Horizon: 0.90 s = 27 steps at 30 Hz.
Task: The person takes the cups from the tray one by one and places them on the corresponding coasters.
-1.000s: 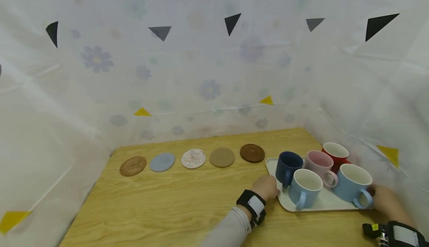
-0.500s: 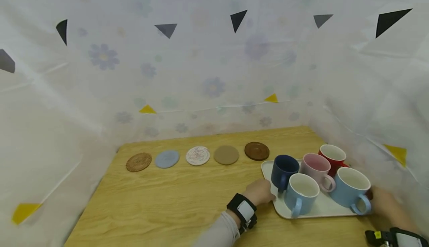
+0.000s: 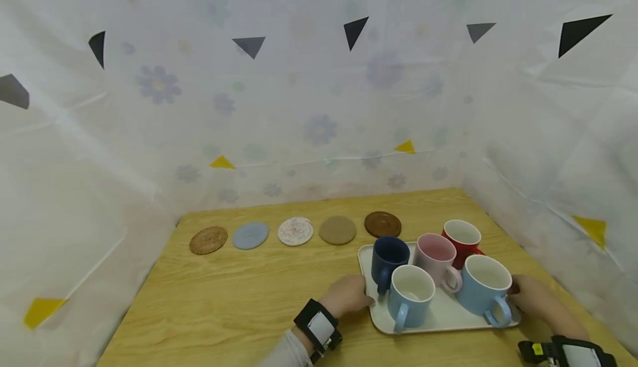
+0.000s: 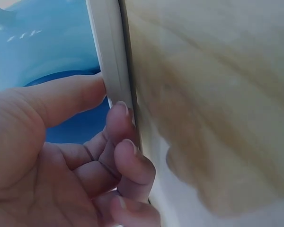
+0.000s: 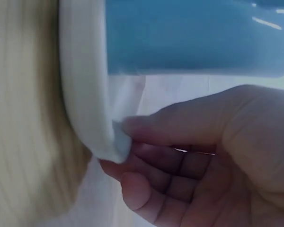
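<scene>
A white tray [image 3: 448, 314] at the right of the table carries several mugs. On it stand a dark blue mug [image 3: 390, 259], a pink mug [image 3: 433, 257], a red mug [image 3: 461, 239] and two light blue mugs, one at the front [image 3: 412, 298] and a wider one [image 3: 480, 284] at the right. My left hand [image 3: 347, 295] pinches the tray's left edge, thumb on the inner side and fingers outside, as the left wrist view shows. Over at the right end my right hand [image 3: 533, 300] grips the tray's rim [image 5: 87, 85] between thumb and fingers, beside the wider light blue mug.
Along the back of the wooden table [image 3: 239, 300] lies a row of coasters: a woven brown one [image 3: 208, 240], a blue-grey one [image 3: 251, 236], a white speckled one [image 3: 296, 231], a tan one [image 3: 338, 230] and a dark wooden one [image 3: 382, 225]. Pale sheeting [image 3: 319, 79] encloses the table.
Both hands have moved left with the tray and its mugs, drawing away from the right sheeting and slightly nearer the front. The coasters stay in place; the head view has shifted a little.
</scene>
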Tool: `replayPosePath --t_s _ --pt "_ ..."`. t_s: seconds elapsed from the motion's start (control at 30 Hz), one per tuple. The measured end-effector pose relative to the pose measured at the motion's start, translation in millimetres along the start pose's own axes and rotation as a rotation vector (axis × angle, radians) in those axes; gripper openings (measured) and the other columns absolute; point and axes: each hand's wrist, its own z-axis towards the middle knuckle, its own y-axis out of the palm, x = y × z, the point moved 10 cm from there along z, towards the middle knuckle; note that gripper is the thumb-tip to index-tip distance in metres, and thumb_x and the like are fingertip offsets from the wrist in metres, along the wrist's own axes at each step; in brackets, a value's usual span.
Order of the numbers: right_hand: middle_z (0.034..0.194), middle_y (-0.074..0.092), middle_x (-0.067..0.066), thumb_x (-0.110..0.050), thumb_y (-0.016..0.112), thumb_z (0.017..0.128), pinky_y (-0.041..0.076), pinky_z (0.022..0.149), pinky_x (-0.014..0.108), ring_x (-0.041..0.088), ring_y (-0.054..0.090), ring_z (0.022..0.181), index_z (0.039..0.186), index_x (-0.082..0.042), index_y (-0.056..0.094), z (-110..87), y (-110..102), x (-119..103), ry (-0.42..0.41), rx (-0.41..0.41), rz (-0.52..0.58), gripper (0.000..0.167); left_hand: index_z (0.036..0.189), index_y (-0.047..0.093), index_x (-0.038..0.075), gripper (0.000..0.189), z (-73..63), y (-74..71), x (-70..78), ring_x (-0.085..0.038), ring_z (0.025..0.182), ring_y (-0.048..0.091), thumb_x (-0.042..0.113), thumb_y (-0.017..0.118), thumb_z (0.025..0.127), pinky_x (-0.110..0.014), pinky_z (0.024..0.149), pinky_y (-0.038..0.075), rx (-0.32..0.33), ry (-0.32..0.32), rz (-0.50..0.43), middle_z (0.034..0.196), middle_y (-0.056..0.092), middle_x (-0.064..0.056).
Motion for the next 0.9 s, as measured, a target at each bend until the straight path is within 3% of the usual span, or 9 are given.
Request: replayPosePath --t_s 0.27,0.6,0.9 --pt "0.07 0.053 0.002 -0.004 0.067 0.079 0.041 0.053 0.026 0.015 0.049 0.064 0.08 0.0 0.059 6.4 20.3 -50.2 -0.068 -0.029 0.091 0.01 0.066 0.051 0.013 0.029 -29.1 -19.9 -45.8 -0.009 0.048 0.039 0.02 0.075 0.079 -0.023 0.044 0.029 0.002 -0.029 -0.075 0.056 0.043 0.007" --pt "0.066 0.049 0.002 -0.006 0.068 0.079 0.039 0.052 0.027 0.015 0.048 0.061 0.074 -0.006 0.054 18.5 45.1 -107.0 -0.072 -0.088 0.118 0.015 0.074 0.052 0.011 0.024 -61.8 -48.7 -97.0 -0.011 0.057 0.043 0.019 0.074 0.08 -0.024 0.049 0.032 0.013 -0.07 -0.119 0.066 0.047 0.003" --pt "0.063 0.05 0.001 -0.005 0.07 0.08 0.038 0.049 0.024 0.014 0.048 0.057 0.072 -0.006 0.053 25.6 72.1 -154.5 -0.154 -0.14 0.199 0.019 0.076 0.053 0.008 0.024 -89.8 -65.9 -142.3 -0.014 0.062 0.045 0.016 0.074 0.08 -0.024 0.052 0.034 0.03 -0.107 -0.199 0.069 0.049 0.0"
